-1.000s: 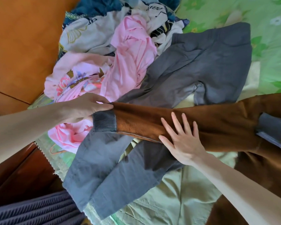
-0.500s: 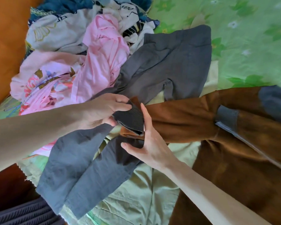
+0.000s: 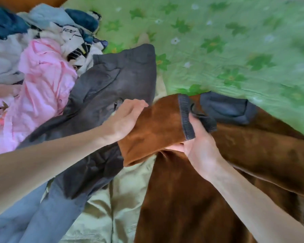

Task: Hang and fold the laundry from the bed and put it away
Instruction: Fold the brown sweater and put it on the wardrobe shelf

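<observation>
Green bedsheet with a leaf-and-flower print (image 3: 235, 50) covers the bed and forms the work surface. At upper left a pile of laundry lies on it: a crumpled pink garment (image 3: 42, 81), a cream-and-black patterned cloth (image 3: 74, 42) and dark blue fabric (image 3: 5, 23). A dark grey garment (image 3: 116, 79) spreads from the pile toward the centre, lying over a pale olive-green garment (image 3: 102, 207) at the lower centre.

A brown fleece jacket with grey ribbed cuffs (image 3: 191, 199) lies at right, partly on the olive garment and partly on the sheet. Its near sleeve (image 3: 153, 127) is folded back across the jacket body, with the ribbed cuff (image 3: 186, 118) pointing toward the collar area, where a dark grey lining panel (image 3: 225, 109) is exposed.

The left hand (image 3: 125, 120) rests on the folded edge of the sleeve with its fingers curled over the fabric; whether it actually grips the fabric cannot be determined. The right hand (image 3: 198, 142) grips the sleeve at the cuff, thumb on top beside the ribbing and fingers underneath the fabric. Both forearms are bare and extend from the lower edge of the view.
</observation>
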A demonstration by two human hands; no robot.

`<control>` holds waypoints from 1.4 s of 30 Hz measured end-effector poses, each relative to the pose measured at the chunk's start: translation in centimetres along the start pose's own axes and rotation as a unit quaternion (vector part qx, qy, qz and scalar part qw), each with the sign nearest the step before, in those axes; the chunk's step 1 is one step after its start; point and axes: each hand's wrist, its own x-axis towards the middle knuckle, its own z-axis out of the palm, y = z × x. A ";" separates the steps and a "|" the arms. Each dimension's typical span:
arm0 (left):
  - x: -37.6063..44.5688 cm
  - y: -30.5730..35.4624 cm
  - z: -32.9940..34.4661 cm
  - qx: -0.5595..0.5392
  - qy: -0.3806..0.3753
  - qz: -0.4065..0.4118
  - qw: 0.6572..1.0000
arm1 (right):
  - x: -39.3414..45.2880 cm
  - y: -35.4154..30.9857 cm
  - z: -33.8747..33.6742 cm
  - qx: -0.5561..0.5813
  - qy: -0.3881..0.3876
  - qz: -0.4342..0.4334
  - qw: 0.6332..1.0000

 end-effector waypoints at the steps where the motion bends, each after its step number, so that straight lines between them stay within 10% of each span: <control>1: 0.8 0.2 1.3 0.023 -0.038 -0.032 0.998 | -0.3 -1.5 -1.5 0.024 0.015 -0.004 1.000; 13: 7.5 -2.1 6.8 0.439 -0.129 0.070 0.886 | -3.0 -5.9 -23.0 0.066 0.309 -0.147 0.937; 22: 13.2 0.2 7.3 0.519 0.002 0.325 0.790 | -2.5 -1.6 -28.9 -0.063 0.351 -0.088 0.930; 29: 15.8 0.3 9.9 0.543 -0.010 0.378 0.750 | -0.7 -1.2 -30.9 -0.279 0.372 -0.091 0.880; 42: 14.7 -2.7 12.2 0.574 0.038 0.303 0.760 | 1.3 -0.4 -31.8 -0.561 0.462 -0.160 0.669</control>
